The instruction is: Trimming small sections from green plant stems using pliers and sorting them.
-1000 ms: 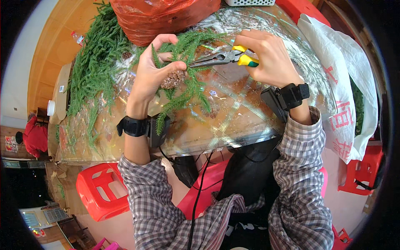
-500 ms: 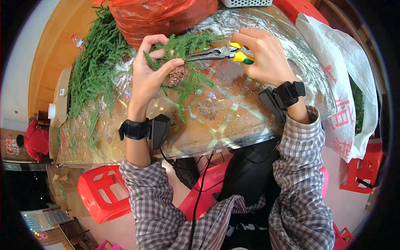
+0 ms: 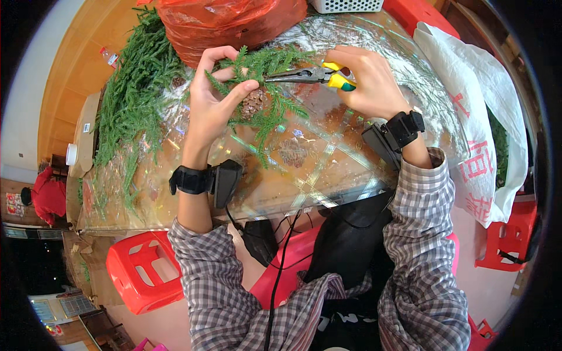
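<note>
1. While the L hand (image 3: 208, 111) has thumb & fingers curled round the green sprig (image 3: 278, 111), the R hand (image 3: 372, 82) is wrapped round the yellow/green handles of the pliers (image 3: 301, 75).
2. Sprig sits btwn the two hands, closer to L. Its needles fan out past the L thumb, up toward the R hand and down over the table (image 3: 333, 169).
3. Brown pinecone (image 3: 254, 104) is in w/ the sprig, just below & right of the L thumb tip.
4. L fingertips are partly behind the needles, so can't tell exactly which bit they pinch.
5. Pliers point left, nose right up at the sprig near the L thumb tip. Can't tell if the jaws are biting on anything tbh. R hand itself is a bit apart from the greenery.
6. Surroundings, fwiw: big pile of greenery (image 3: 132, 99) left of the L hand, red plastic bag (image 3: 234, 26) beyond the hands, white basket (image 3: 348, 5) at the far edge, white sack (image 3: 462, 99) off to the R, red stool (image 3: 146, 272) lower L.
7. Black strap w/ a box on each wrist, checked sleeves pushed up.
</note>
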Motion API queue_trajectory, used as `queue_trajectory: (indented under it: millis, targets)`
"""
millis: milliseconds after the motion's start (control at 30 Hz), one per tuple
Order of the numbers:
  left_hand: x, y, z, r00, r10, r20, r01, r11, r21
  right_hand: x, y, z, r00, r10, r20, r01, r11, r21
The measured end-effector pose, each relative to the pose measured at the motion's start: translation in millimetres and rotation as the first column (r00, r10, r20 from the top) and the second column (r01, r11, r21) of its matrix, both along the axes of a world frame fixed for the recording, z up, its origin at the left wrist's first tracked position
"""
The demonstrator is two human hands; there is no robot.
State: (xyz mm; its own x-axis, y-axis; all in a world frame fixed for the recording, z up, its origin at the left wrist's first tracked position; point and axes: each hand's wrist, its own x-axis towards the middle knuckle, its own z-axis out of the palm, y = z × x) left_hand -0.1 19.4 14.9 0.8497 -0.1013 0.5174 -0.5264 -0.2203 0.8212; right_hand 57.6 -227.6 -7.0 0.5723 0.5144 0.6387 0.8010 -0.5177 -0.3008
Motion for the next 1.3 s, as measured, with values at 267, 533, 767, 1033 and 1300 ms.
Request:
queue_trajectory:
  millis: [267,533,767,1033,1300]
  targets:
    - [-3,-3,1,0.998,0.023,-0.063,-0.026,0.999,-0.036,3,0,-2,0.998,0.005,-0.068,-0.005,1.0,-0.001]
    - [-2,-4,-1,0.996,0.067,0.057,-0.071,0.995,0.075,4,0,-4,0.986,0.029,-0.166,-0.025,0.999,0.025]
    - [0,-6,-5,0.998,0.04,0.053,-0.042,0.998,0.045,1,-1,-2,0.982,-0.006,-0.188,0.007,1.0,0.007]
    - [10,-3,-19,0.997,0.071,0.016,-0.071,0.997,-0.013,2,-4,-1,0.978,-0.049,-0.204,0.041,0.998,-0.044]
    - [32,8,-44,0.983,0.154,0.104,-0.153,0.988,-0.019,1,-9,5,0.944,-0.25,-0.216,0.28,0.952,0.122]
